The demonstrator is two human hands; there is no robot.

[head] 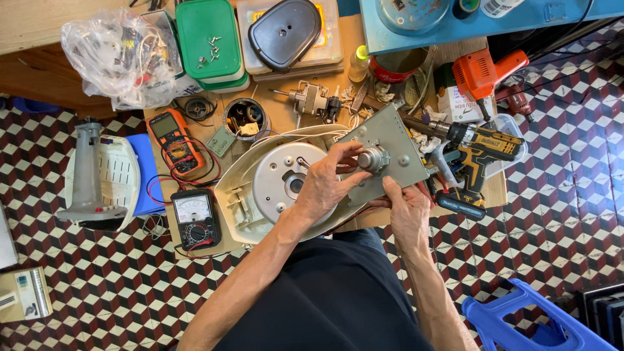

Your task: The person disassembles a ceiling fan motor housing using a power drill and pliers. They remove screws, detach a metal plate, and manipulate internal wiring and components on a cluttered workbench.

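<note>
Left hand (pixel 325 185) pinches the metal knob (pixel 372 158) on a grey plate (pixel 396 140); right hand (pixel 408 211) grips the plate's near edge.

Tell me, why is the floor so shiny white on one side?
Head view: bright light glares off the tiled floor at the right edge, washing out its pattern; the left hand, right hand and metal plate look sharp and evenly lit, with soft shadows only.

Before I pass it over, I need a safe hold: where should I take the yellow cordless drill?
Take the yellow cordless drill by its handle, coming from the near side. The handle sticks out toward the table's near edge with the battery at its end, while the chuck points left toward the metal plate, so fingers wrap it clear of the bit.
</note>
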